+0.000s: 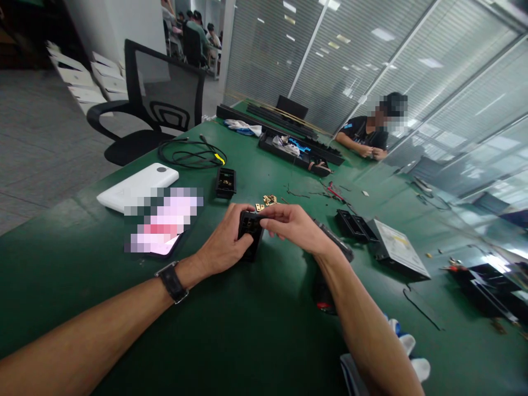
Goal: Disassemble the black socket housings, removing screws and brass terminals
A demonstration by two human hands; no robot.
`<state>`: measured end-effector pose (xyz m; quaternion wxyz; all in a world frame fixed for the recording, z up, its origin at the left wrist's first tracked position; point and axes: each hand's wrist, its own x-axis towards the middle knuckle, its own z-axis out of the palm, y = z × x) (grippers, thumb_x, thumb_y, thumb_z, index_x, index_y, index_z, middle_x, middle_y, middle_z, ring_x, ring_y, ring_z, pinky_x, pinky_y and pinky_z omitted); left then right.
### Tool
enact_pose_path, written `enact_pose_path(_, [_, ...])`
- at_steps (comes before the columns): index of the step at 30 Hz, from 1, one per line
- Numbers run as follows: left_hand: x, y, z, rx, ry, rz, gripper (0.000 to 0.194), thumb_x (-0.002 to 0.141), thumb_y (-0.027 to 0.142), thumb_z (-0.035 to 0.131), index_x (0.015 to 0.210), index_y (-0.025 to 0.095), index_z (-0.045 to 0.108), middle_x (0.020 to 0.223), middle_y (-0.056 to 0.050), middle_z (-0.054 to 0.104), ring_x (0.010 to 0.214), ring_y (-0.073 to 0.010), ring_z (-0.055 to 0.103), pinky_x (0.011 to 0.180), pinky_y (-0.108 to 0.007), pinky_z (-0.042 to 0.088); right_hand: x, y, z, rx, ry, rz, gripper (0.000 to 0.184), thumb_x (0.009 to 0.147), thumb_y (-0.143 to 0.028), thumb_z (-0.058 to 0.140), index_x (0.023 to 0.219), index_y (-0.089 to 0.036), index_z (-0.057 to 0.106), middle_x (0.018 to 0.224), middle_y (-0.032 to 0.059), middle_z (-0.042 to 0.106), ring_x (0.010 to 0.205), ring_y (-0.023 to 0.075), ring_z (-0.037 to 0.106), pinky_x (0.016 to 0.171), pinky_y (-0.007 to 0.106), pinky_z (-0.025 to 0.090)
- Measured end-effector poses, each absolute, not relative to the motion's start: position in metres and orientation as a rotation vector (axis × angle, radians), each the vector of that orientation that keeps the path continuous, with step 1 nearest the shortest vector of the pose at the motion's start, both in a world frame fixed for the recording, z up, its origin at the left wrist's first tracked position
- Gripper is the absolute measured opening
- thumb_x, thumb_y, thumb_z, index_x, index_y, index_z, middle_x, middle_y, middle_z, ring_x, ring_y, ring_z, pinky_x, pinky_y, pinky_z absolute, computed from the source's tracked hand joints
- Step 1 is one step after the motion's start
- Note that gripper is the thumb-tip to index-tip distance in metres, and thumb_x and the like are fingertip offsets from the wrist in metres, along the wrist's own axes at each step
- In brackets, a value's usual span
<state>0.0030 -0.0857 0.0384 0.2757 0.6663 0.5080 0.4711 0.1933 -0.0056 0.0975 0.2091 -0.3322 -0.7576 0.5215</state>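
Observation:
A black rectangular socket housing [250,250] stands tilted on the green table, with my left hand [226,240] wrapped around its left side, thumb across its face. My right hand [291,223] is at the housing's upper right corner, fingers pinched together; whether a small part sits between the fingertips is hidden. Just behind the housing lies a small heap of brass pieces [269,200]. A similar black housing [225,183] with brass bits inside rests farther back to the left. Under my right forearm is a black tool with a red end [325,297], partly covered.
On the left lie a white power bank [138,188], a lit phone [165,225] and a coiled black cable [192,152]. To the right are black frames [355,225], a metal box [399,250] and gloves [418,368]. Another person [367,132] sits across the table.

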Motion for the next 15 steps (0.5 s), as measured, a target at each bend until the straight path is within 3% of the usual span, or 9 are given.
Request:
enact_pose_path(2, [0.003,-0.085,0.036,1.804,1.384,1.269,0.047,0.087,0.013,0.052,0.133,0.021,0.044,0.13,-0.01,0.052,0.122,-0.0249,0.054,0.112,-0.049,0.044,0.197,0.0,0.099,-0.986,-2.015,1.434,0.038,0.088,-0.037,0.07,0.119,-0.015,0.07,0.078,0.0012,0.069,0.06,0.0121,0.058,0.049,0.023,0.042])
enact_pose_path(5, [0.002,-0.085,0.033,1.821,1.392,1.261,0.049,0.087,0.012,0.051,0.134,0.022,0.044,0.129,-0.009,0.049,0.12,-0.0238,0.054,0.111,-0.049,0.044,0.2,0.012,0.099,-1.162,-2.153,1.123,0.035,0.098,-0.03,0.054,0.125,-0.013,0.065,0.093,0.0072,0.074,0.062,0.0119,0.061,0.049,0.023,0.044])
enact_pose_path(7, [0.002,-0.085,0.032,1.829,1.38,1.246,0.048,0.088,0.013,0.05,0.135,0.022,0.043,0.128,-0.009,0.048,0.119,-0.0232,0.054,0.111,-0.048,0.044,0.199,0.019,0.099,-1.285,-2.395,0.833,0.034,0.099,-0.02,0.048,0.126,-0.012,0.067,0.098,0.0093,0.076,0.068,0.0134,0.066,0.058,0.024,0.049])
enact_pose_path(10, [0.002,-0.086,0.032,1.84,1.364,1.221,0.047,0.088,0.014,0.049,0.135,0.022,0.042,0.128,-0.009,0.047,0.118,-0.0227,0.053,0.111,-0.047,0.044,0.192,0.03,0.097,-1.371,-2.58,0.577,0.032,0.094,-0.015,0.058,0.121,-0.016,0.074,0.104,0.0103,0.078,0.09,0.0201,0.071,0.079,0.029,0.051])
enact_pose_path(15, [0.001,-0.086,0.033,1.871,1.354,1.198,0.045,0.089,0.017,0.05,0.133,0.021,0.042,0.127,-0.009,0.046,0.119,-0.0237,0.052,0.112,-0.048,0.043,0.168,0.049,0.089,-1.499,-2.654,0.443,0.034,0.093,-0.027,0.067,0.126,-0.022,0.076,0.114,0.0111,0.079,0.107,0.0263,0.071,0.089,0.032,0.049])
